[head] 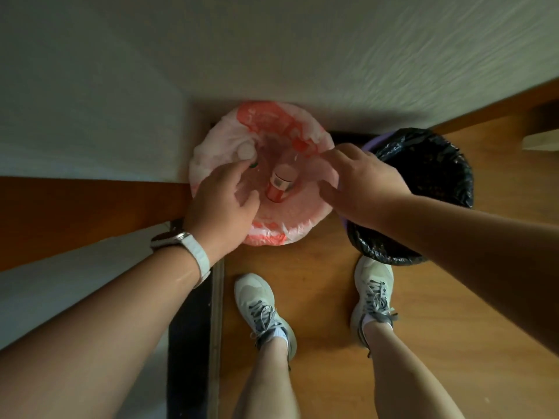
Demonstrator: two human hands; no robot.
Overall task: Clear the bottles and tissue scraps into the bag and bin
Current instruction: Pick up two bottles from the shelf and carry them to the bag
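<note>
A white plastic bag with red print stands wide open on the floor against the wall. Inside it a bottle with a red label points its pale cap up at me. A white round cap and a small green cap of other bottles show near the bag's left side. My left hand holds the bag's left rim, fingers curled in. My right hand holds the right rim, thumb towards the bottle. A purple bin with a black liner stands just to the right, touching the bag.
White walls meet in a corner right behind the bag. A dark strip runs along the floor at the left. My two feet in pale sneakers stand on the wooden floor in front of the bag and bin.
</note>
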